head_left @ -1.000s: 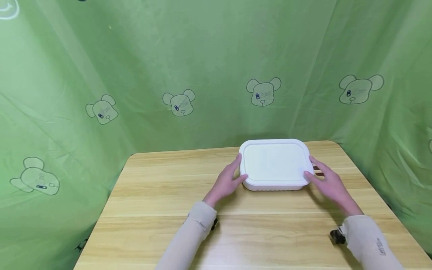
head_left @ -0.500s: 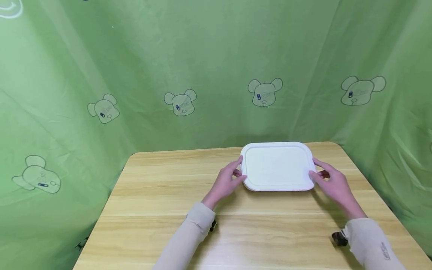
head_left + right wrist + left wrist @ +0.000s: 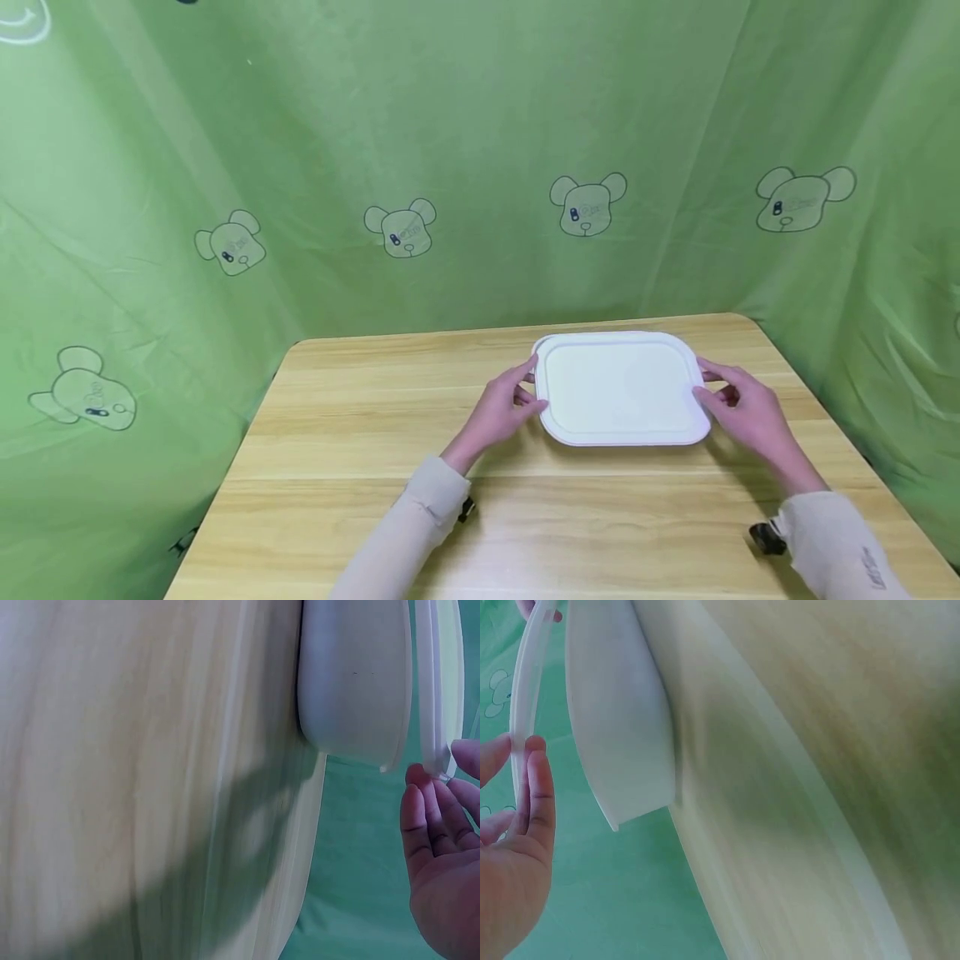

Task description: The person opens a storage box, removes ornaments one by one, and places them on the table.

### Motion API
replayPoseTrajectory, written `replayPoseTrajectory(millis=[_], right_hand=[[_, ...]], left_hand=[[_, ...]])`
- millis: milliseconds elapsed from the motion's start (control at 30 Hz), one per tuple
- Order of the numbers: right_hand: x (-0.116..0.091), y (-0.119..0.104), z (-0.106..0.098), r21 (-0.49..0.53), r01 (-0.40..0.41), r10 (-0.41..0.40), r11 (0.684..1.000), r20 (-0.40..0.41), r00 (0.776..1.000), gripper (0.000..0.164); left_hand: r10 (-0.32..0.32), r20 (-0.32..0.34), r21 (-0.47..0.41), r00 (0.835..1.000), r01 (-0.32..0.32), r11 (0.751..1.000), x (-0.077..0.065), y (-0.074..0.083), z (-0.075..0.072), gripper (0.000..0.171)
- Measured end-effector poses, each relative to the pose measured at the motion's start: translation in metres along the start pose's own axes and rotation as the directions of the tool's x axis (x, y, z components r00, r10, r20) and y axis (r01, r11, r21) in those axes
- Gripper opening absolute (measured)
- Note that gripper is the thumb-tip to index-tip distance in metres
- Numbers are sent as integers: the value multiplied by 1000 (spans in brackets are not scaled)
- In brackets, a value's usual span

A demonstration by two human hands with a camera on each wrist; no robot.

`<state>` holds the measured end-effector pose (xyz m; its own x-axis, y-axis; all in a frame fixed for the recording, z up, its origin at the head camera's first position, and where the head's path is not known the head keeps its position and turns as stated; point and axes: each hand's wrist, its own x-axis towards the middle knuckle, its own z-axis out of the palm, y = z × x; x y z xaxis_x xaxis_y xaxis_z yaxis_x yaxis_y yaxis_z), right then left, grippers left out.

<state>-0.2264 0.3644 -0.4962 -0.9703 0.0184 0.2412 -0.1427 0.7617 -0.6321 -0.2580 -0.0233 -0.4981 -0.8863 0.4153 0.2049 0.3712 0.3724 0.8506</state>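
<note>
A white rectangular lid [image 3: 622, 387] with rounded corners is held level between both hands. My left hand [image 3: 501, 408] pinches its left edge, thumb on top and fingers beneath. On the opposite edge, my right hand [image 3: 750, 414] grips it the same way. Both wrist views show a gap between the lid [image 3: 526, 682] and the white storage box [image 3: 356, 682], which stands on the table under it. From the head view the lid hides nearly all of the box, including its inside; only a sliver of rim shows at the far left corner.
The light wooden table [image 3: 360, 433] extends left and toward the front. Its back edge meets a green curtain [image 3: 480, 125] printed with bear heads, which also hangs along both sides. Dark wrist cameras [image 3: 768, 537] sit under the beige sleeves [image 3: 832, 533].
The lid has come up off the box and moved toward the front, carried by both hands. Earlier it sat on the box, whose front wall was visible below it.
</note>
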Motion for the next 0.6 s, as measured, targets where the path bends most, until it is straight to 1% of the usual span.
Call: replayPoseTrajectory(millis=[100, 300, 467, 600], right_hand=[[-4, 0, -1, -4, 16, -16, 1000, -2, 1000, 53], [-11, -2, -3, -11, 48, -48, 999, 9, 999, 52], [-18, -3, -5, -20, 63, -62, 998, 33, 998, 52], [-25, -3, -4, -18, 81, -80, 997, 35, 996, 52]], left_hand=[[-5, 15, -15, 1000, 5, 1000, -4, 1, -1, 81], [-37, 43, -68, 998, 40, 997, -13, 6, -1, 81], [-53, 75, -114, 996, 61, 992, -24, 7, 1, 81], [-60, 99, -145, 993, 74, 987, -34, 9, 2, 82]])
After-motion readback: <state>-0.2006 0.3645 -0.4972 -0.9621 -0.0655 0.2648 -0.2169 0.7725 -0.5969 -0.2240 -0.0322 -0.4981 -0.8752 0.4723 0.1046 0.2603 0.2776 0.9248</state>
